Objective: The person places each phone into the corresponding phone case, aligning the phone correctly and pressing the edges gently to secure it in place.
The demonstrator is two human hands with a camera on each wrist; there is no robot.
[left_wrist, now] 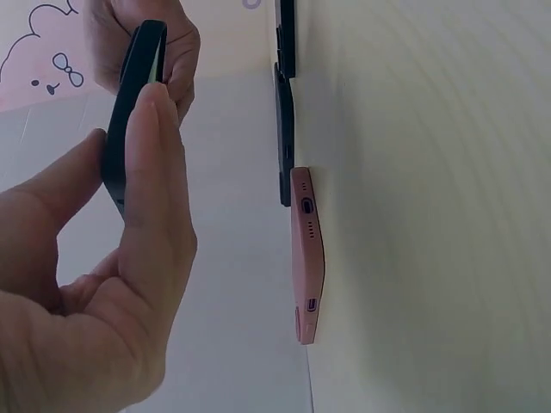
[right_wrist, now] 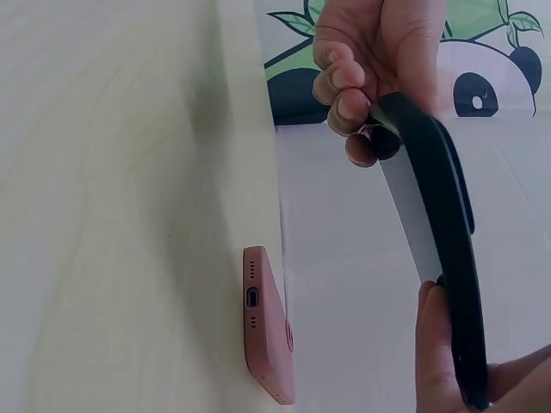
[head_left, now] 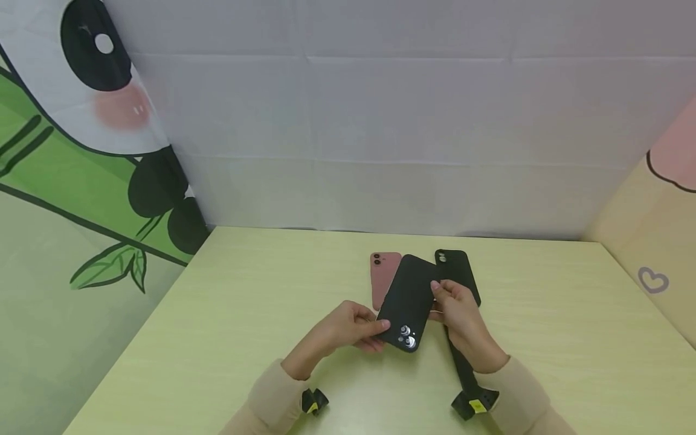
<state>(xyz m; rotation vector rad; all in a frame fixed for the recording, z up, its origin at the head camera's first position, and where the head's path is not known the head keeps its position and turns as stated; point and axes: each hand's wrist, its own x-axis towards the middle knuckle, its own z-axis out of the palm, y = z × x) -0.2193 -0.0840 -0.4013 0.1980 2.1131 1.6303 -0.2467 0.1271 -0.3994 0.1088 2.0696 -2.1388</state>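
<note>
Black phone case [head_left: 410, 293] held above table [head_left: 261, 284], camera end near; left edge pinched by left hand [head_left: 350, 327], right edge by right hand [head_left: 463, 314]. Pink phone [head_left: 383, 270] laid beyond, to left; black phone [head_left: 460, 267] beyond, to right.

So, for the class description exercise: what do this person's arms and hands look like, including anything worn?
The left hand and right hand are bare, without gloves. The left sleeve and right sleeve are plain pale beige, ending near the wrists. The left wrist device and right wrist device are small, black and angular, each with a yellow marking.
</note>
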